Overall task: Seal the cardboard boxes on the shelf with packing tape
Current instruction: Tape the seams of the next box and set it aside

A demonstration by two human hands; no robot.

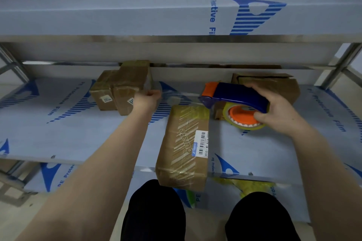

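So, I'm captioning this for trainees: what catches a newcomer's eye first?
The blue-and-orange tape dispenser, held by the right hand over the shelf at right. From it clear tape stretches to the left hand, which pinches it, just beyond the long taped box at centre.

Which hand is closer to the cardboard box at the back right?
Right. The right hand, gripping the tape dispenser, is just in front of the cardboard box; the left hand is well off to its left, pinching the tape strip.
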